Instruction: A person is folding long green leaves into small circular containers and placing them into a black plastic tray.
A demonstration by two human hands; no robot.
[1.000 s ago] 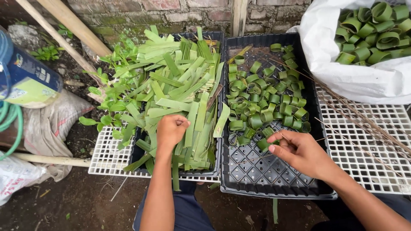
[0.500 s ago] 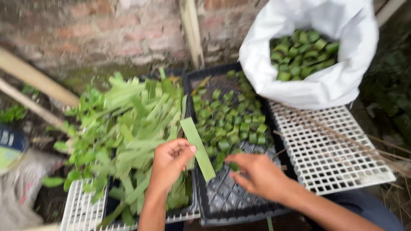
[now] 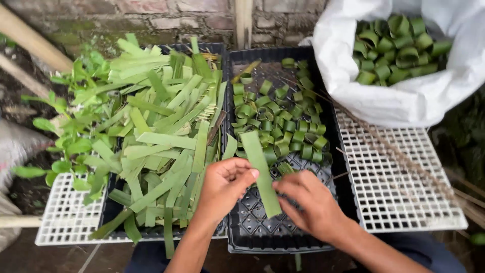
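Head view, lower centre: both hands work over a black plastic seedling tray (image 3: 283,237).
Left hand (image 3: 222,189): fingers curled, thumb and fingertips pinching the left edge of a flat green leaf strip (image 3: 260,169).
Right hand (image 3: 310,202): fingers bent, touching the strip's lower right edge, pinching it lightly.
Leaf strip: long, slightly tilted, held above the tray between the hands.
Tray, upper half: many small rolled green leaf rings (image 3: 275,124) in a heap.
Left of frame: loose pile of cut green leaf strips (image 3: 161,136) on a second black tray.
Right of frame: white plastic grid panel (image 3: 404,192).
Upper right: white plastic sack (image 3: 384,101) filled with more rolled leaf rings.
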